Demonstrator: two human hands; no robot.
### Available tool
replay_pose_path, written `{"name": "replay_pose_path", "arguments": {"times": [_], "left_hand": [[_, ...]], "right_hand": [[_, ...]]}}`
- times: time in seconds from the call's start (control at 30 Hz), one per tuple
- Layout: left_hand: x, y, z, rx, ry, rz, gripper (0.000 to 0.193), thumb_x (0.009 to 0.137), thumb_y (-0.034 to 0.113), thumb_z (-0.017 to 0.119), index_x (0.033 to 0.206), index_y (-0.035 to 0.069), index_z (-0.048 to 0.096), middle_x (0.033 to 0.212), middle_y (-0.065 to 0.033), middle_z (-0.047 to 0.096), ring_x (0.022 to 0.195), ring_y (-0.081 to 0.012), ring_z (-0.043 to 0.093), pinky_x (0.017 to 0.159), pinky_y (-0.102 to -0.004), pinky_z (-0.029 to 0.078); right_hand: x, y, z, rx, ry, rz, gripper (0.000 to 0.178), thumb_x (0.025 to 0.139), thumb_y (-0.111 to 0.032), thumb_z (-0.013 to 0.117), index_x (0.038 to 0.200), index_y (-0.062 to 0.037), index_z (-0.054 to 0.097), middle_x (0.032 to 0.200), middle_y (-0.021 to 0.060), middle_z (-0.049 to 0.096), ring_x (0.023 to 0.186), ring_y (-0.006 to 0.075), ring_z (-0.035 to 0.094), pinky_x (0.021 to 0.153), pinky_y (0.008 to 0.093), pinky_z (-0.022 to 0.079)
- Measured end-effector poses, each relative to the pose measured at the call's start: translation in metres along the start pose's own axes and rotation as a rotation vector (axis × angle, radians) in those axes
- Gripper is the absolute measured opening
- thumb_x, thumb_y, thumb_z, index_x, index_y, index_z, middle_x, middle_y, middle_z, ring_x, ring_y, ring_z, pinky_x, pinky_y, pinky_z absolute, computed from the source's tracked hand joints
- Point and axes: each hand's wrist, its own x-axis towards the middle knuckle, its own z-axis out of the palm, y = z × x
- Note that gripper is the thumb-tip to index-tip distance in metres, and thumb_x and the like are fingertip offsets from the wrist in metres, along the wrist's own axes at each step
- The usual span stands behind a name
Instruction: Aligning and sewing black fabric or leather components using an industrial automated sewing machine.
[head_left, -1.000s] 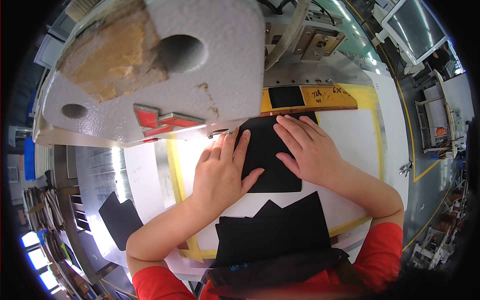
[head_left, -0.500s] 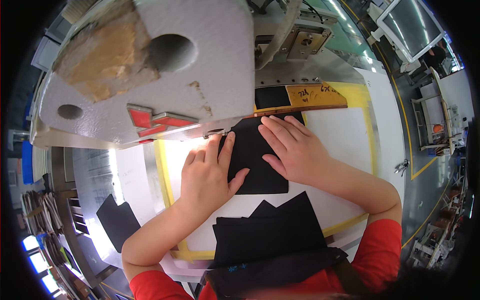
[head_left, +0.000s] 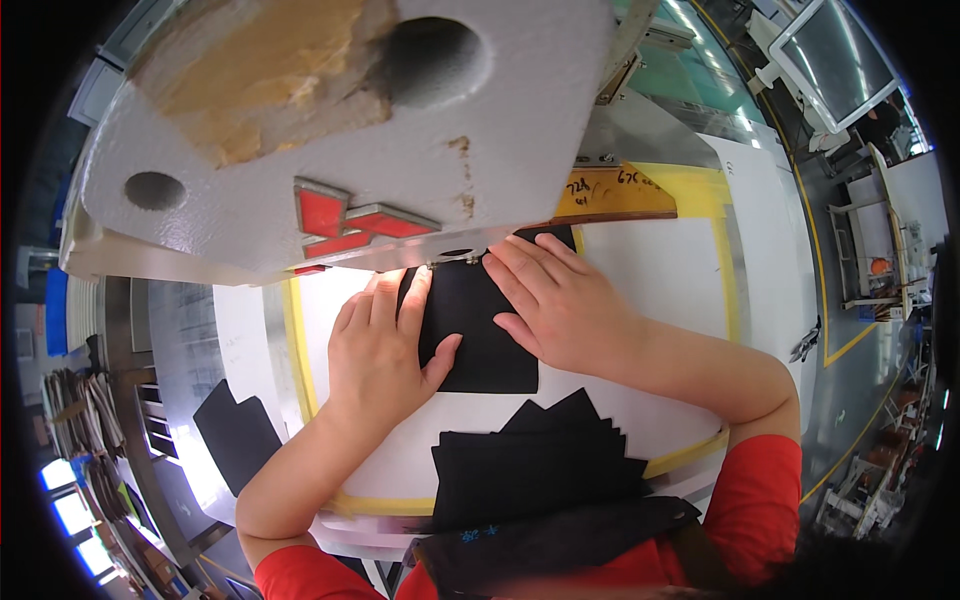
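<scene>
Under the front of a large pale machine head (head_left: 360, 190), a flat black piece of sheet material (head_left: 480, 350) lies on a white work surface (head_left: 650, 290). My left hand (head_left: 385, 345) rests flat on its left edge, fingers stretched forward, thumb out to the side. On the piece's right side lies my right hand (head_left: 565, 300), palm down with its fingers extended. Both sets of fingertips reach close to the machine head's lower edge. The far end of the piece is partly hidden by the machine. A fanned stack of black pieces (head_left: 540, 470) lies between me and the worked piece.
Yellow tape (head_left: 734, 270) borders the white surface. An orange-yellow plate (head_left: 615, 195) with handwriting sits beyond my right hand. Another black piece (head_left: 235, 435) lies off to the left. A monitor (head_left: 835, 65) stands at the far right.
The black piece and both hands have shifted left. The machine head now covers more of the view and of the orange-yellow plate. The near stack shows a more stepped right edge.
</scene>
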Motion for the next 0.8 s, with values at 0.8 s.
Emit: {"name": "replay_pose_path", "arguments": {"times": [0.8], "left_hand": [[0.005, 0.022, -0.006, 0.038, -0.039, -0.099, 0.057, 0.078, 0.031, 0.073, 0.123, 0.0, 0.054, 0.129, -0.0183, 0.053, 0.118, -0.0362, 0.054, 0.099, -0.0428, 0.042]], "right_hand": [[-0.027, 0.027, -0.018, 0.008, 0.033, -0.033, 0.052, 0.087, -0.03, 0.064, 0.126, 0.0026, 0.054, 0.116, 0.0154, 0.056, 0.11, 0.0282, 0.055, 0.106, 0.0457, 0.037]]}}
